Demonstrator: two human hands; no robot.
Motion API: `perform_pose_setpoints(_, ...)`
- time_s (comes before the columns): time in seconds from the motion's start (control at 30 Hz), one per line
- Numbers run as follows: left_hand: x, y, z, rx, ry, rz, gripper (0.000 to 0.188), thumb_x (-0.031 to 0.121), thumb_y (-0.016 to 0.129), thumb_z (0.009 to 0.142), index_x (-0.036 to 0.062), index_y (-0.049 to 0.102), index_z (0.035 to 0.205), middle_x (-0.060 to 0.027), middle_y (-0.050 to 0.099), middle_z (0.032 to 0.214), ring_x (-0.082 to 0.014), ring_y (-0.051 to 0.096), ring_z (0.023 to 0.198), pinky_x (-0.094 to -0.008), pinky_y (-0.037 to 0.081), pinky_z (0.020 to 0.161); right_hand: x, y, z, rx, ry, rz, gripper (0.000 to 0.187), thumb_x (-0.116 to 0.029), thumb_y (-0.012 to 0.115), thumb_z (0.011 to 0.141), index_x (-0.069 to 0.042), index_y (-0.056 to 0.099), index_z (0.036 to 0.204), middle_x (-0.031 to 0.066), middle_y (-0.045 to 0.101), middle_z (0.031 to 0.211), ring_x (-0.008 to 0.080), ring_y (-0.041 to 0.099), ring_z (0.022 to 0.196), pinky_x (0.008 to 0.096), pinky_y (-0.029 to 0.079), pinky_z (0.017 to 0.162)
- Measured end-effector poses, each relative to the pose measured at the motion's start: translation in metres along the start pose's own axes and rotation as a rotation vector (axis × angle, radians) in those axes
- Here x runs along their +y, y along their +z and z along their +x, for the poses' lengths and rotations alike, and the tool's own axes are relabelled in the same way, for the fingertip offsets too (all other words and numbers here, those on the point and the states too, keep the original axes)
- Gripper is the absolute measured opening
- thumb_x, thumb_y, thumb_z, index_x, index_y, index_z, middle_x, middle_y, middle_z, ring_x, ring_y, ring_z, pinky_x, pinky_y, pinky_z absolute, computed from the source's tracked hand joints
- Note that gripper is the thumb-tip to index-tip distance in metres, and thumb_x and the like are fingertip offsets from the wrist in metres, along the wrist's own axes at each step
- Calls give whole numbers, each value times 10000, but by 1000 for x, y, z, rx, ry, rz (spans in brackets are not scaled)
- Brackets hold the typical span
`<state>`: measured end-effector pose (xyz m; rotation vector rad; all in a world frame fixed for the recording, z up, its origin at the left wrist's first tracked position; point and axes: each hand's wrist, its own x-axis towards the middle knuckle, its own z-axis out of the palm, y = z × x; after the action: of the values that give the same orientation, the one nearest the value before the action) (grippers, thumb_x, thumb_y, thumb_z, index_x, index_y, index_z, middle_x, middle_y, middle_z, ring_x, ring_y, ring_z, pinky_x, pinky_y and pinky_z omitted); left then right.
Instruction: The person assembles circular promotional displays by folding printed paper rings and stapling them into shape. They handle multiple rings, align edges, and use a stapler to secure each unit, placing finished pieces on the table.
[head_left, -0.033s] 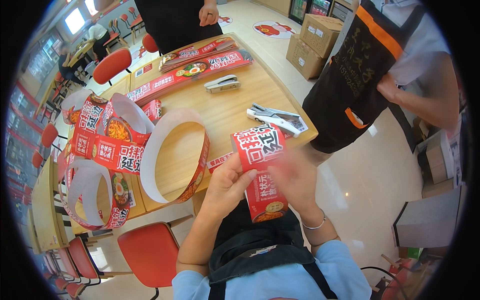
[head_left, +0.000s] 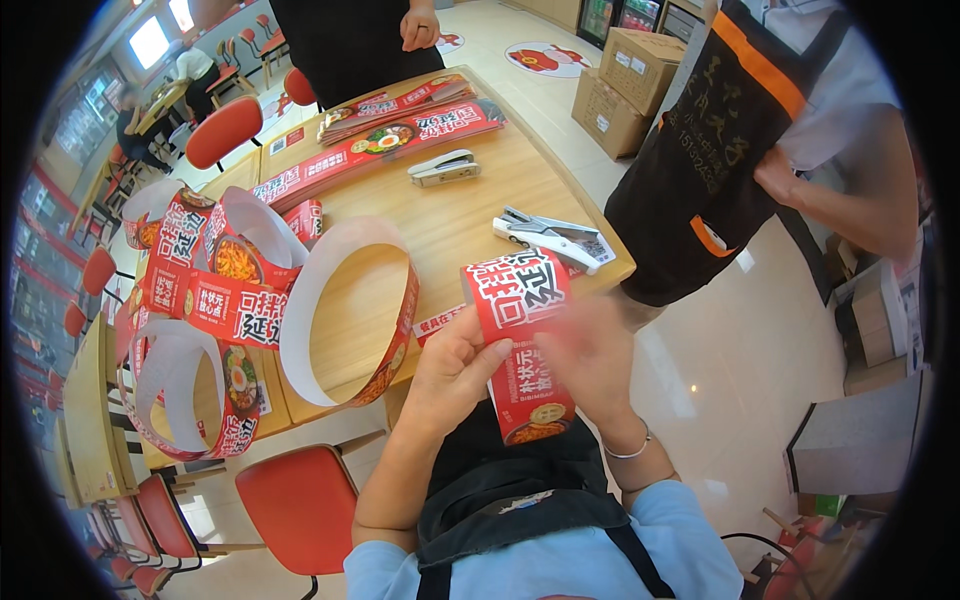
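Over the near edge of the table, my left hand is closed on a red printed paper strip, thumb pressed across its front. The strip's upper part curls over, and its lower end hangs in front of my apron. My right hand is at the strip's right side, its fingers smeared by motion; whether they grip the paper cannot be told. Just beyond the strip, a white stapler lies on the table. To the left stand several red paper strips joined into rings, among them a large paper ring.
Flat red strips lie stacked at the table's far side, near a second stapler. One person in a black apron stands at the right, another person beyond the table. A red chair is at my left, cardboard boxes behind.
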<state>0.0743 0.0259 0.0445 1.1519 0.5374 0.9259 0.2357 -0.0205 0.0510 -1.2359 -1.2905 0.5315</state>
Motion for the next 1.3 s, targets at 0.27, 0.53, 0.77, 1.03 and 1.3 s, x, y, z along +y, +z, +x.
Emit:
perform_pose_setpoints(0.27,2,-7,3,-36,-22,-30,472,-34,547,908,-31,411,1360,-95,596,1245,-145,562,1152,-300,433,991,13,-6,-2,-153,199,212,208,-129,735,847,11,629,959,55,699,876,78,647,780,219,516,680)
perform_pose_setpoints(0.53,-3,0,4,33,-50,-111,435,-13,532,928,-31,420,1348,-103,612,1217,-137,587,1103,-285,461,952,18,-1,-4,-76,160,192,166,-123,720,859,6,648,934,47,700,833,67,630,730,216,497,643)
perform_pose_setpoints(0.77,-31,13,0,200,6,-69,274,71,516,972,-20,528,1231,-63,644,1107,-75,609,944,-230,490,824,27,8,-5,14,93,160,140,-86,707,857,10,642,935,45,696,863,58,623,751,215,493,647)
perform_pose_setpoints(1.03,-36,9,-1,216,-5,-32,276,72,502,975,-22,524,1234,-50,643,1072,-66,605,912,-225,490,804,30,13,-5,25,113,179,149,-82,699,856,10,644,960,43,697,879,59,626,768,219,501,670)
perform_pose_setpoints(1.3,-38,7,0,219,26,-31,279,77,506,976,-20,528,1237,-49,644,1083,-69,605,926,-232,490,816,27,23,-4,184,37,279,224,-105,736,835,6,630,997,72,690,921,89,645,778,229,512,668)
